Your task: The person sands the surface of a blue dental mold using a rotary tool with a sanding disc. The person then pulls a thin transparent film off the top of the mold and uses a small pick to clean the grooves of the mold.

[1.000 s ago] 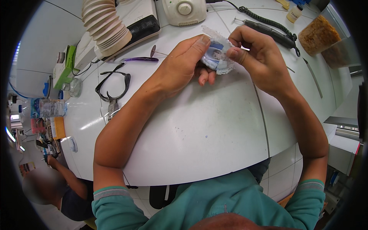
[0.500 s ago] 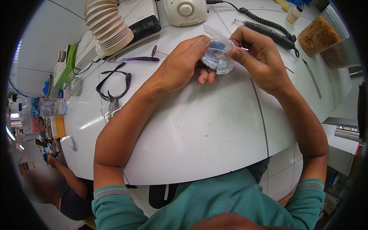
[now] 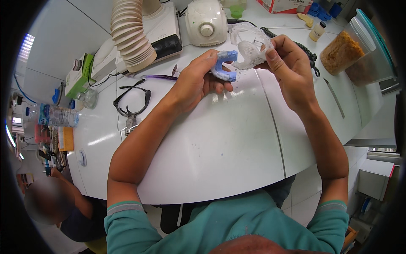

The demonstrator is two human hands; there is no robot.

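My left hand [image 3: 196,76] pinches a blue, horseshoe-shaped dental model [image 3: 228,77] between thumb and fingers, its two ends pointing right. Beside it, my right hand [image 3: 292,70] grips a clear plastic dental tray [image 3: 249,59] by its right edge, thumb on top. The tray has a curved, ragged rim and whitish smears. The two pieces are apart, with only a narrow gap between them. Both are held above the white table [image 3: 211,144], and small crumbs lie below them.
A white control box [image 3: 206,27] and a ribbed hose [image 3: 132,36] stand behind. Black glasses [image 3: 146,101] lie left, a thin metal knife [image 3: 335,97] right. Back right are a tub of orange-brown granules [image 3: 344,50] and a small bottle [image 3: 317,31]. Another person [image 3: 80,211] sits lower left.
The clear tray has come off the blue dental model. My right hand has carried it to the upper right, while my left hand keeps the model. The view has shifted slightly.
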